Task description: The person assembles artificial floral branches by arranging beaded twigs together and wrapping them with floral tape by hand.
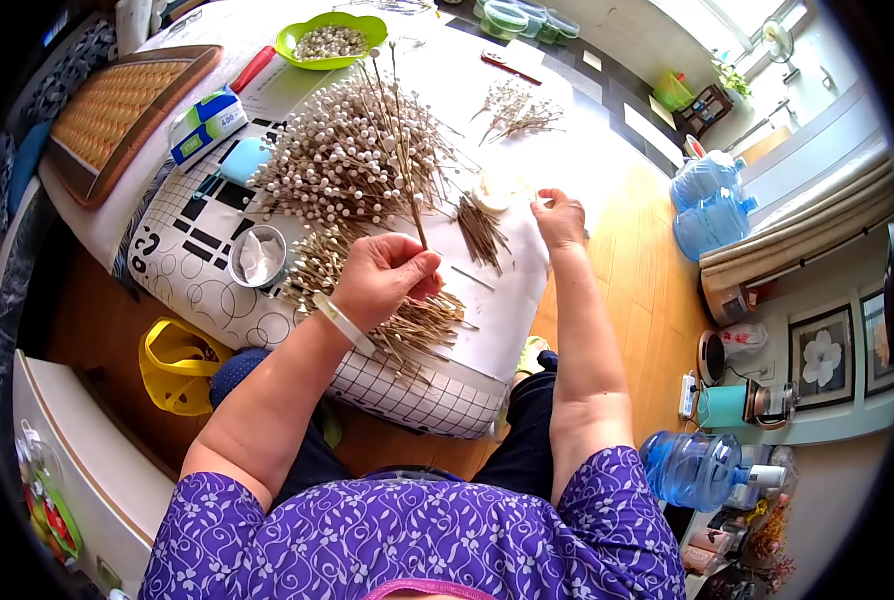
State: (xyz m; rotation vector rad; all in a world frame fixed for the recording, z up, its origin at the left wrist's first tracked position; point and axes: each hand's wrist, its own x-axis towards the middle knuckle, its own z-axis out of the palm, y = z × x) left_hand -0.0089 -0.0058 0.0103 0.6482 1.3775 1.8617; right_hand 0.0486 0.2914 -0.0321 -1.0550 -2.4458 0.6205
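Observation:
My left hand (387, 278), a pale bangle on its wrist, pinches a few thin brown stems (403, 150) that stand upright and carry small bead-like tips. Right behind them spreads a big heap of white-beaded stems (342, 150). Bare stem ends (407, 330) lie under and beside this hand. My right hand (559, 218) is closed in a pinch at the table's right side; what its fingers hold is too small and bright to make out. Near it lie a pale round roll (495, 192) and a small bundle of brown sticks (482, 232).
A white cup (258, 256), a blue-white tissue pack (207, 124) and a green bowl of beads (331, 42) stand on the covered table (192, 285). More beaded sprigs (515, 108) lie at the back right. A yellow bag (175, 365) sits below the left edge.

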